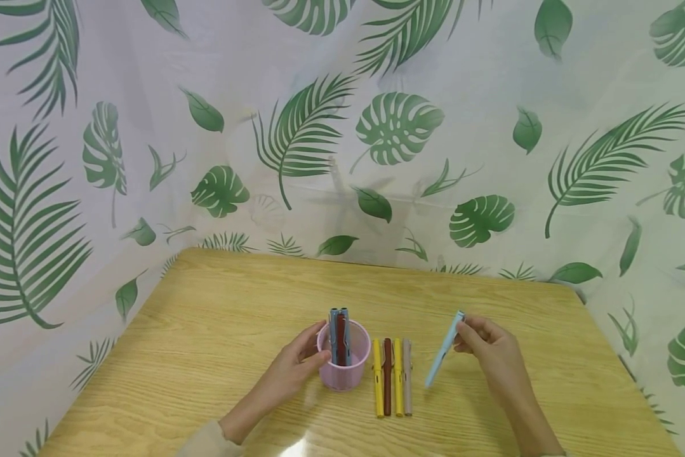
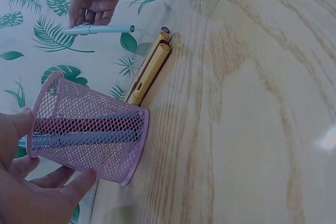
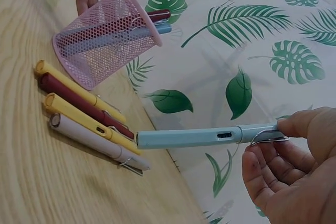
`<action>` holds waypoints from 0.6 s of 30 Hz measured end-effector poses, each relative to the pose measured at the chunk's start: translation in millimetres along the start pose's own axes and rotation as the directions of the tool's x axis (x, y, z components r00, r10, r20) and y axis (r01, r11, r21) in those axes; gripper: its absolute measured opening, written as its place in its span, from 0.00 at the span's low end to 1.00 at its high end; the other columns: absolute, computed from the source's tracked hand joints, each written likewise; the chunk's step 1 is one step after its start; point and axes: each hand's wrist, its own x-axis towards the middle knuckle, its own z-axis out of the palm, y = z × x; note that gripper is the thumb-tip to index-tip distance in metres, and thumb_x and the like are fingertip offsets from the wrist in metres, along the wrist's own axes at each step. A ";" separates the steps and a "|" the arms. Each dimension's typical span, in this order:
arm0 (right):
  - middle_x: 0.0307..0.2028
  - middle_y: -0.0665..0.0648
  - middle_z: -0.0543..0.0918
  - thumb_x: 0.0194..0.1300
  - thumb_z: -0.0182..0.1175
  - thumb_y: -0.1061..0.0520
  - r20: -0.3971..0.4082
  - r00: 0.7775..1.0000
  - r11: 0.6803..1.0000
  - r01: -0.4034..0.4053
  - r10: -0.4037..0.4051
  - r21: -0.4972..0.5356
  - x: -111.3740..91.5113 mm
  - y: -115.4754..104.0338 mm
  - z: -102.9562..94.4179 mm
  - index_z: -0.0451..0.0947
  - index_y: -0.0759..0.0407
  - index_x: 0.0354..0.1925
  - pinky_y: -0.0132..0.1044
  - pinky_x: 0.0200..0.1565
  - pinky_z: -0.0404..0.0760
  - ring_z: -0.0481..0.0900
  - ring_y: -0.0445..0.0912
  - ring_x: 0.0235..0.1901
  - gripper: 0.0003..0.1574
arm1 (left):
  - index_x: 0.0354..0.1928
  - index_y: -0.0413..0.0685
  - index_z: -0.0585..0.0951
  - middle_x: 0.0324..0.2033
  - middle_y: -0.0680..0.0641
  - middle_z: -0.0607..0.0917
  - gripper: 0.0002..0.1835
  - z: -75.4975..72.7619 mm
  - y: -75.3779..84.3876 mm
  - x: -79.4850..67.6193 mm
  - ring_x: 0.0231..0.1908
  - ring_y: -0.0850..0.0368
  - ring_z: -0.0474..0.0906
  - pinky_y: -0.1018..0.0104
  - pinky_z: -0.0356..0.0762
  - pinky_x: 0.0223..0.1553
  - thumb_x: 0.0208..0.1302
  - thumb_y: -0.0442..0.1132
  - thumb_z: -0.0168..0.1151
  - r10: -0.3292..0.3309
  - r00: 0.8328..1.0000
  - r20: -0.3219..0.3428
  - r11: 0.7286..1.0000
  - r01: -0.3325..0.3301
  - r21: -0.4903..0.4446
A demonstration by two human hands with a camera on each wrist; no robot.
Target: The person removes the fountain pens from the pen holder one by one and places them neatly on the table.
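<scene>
A pink mesh pen cup stands upright on the table, with two blue-grey pens and a dark red pen leaning inside it. My left hand holds the cup at its left side, thumb near the rim. My right hand pinches a light blue pen by its clip end, tilted with the other end pointing down and left above the table. Between the cup and that pen lie a yellow pen, a dark red pen, another yellow pen and a grey pen, side by side.
The wood-grain table reaches back to a white curtain printed with green leaves, which also hangs along both sides. A bright reflection shows on the table near its front.
</scene>
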 end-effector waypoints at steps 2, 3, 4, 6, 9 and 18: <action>0.37 0.54 0.84 0.78 0.60 0.50 0.005 1.000 1.000 -0.014 0.014 -0.022 -0.3 3.0 1.0 0.76 0.75 0.56 0.34 0.46 0.86 0.85 0.45 0.38 0.27 | 0.80 0.36 0.54 0.72 0.25 0.65 0.36 -0.1 0.2 0.0 0.70 0.25 0.64 0.33 0.66 0.67 0.81 0.47 0.54 0.003 1.000 0.001 1.000 -0.003 0.006; 0.38 0.55 0.84 0.78 0.60 0.50 0.010 1.000 0.999 -0.019 0.020 -0.031 -0.2 4.6 1.4 0.76 0.75 0.57 0.33 0.47 0.86 0.85 0.45 0.38 0.28 | 0.80 0.36 0.54 0.72 0.25 0.65 0.36 -0.1 0.4 0.0 0.70 0.25 0.64 0.32 0.66 0.67 0.81 0.47 0.54 0.003 1.000 0.000 1.000 -0.003 0.009; 0.38 0.55 0.84 0.78 0.60 0.50 0.017 1.000 0.999 -0.026 0.026 -0.041 -0.2 6.2 2.2 0.76 0.75 0.58 0.33 0.47 0.86 0.85 0.45 0.38 0.28 | 0.80 0.36 0.54 0.72 0.25 0.65 0.36 -0.1 0.4 -0.1 0.70 0.25 0.64 0.32 0.66 0.67 0.81 0.47 0.54 0.003 1.000 -0.001 1.000 -0.003 0.010; 0.39 0.56 0.84 0.78 0.60 0.50 0.027 0.998 0.998 -0.049 0.050 -0.051 -0.1 9.1 3.6 0.76 0.75 0.59 0.33 0.48 0.86 0.85 0.45 0.39 0.28 | 0.80 0.36 0.54 0.72 0.25 0.65 0.36 0.0 0.4 -0.2 0.69 0.25 0.64 0.33 0.66 0.67 0.81 0.47 0.54 0.004 1.000 -0.001 1.000 -0.004 0.010; 0.39 0.56 0.84 0.78 0.60 0.51 0.036 0.996 0.996 -0.077 0.079 -0.054 0.8 13.8 5.7 0.75 0.75 0.60 0.33 0.47 0.85 0.84 0.46 0.38 0.28 | 0.80 0.36 0.54 0.71 0.25 0.65 0.36 0.1 0.7 -0.3 0.69 0.25 0.65 0.33 0.66 0.67 0.81 0.47 0.54 0.004 1.000 -0.003 1.000 -0.004 0.007; 0.40 0.58 0.84 0.78 0.60 0.53 0.042 0.991 0.988 -0.121 0.125 -0.091 2.3 24.2 10.7 0.75 0.75 0.60 0.34 0.47 0.86 0.84 0.45 0.39 0.26 | 0.80 0.37 0.54 0.71 0.26 0.66 0.36 -0.6 0.1 -0.2 0.69 0.26 0.65 0.34 0.67 0.67 0.81 0.47 0.53 0.013 1.000 0.005 1.000 -0.013 -0.001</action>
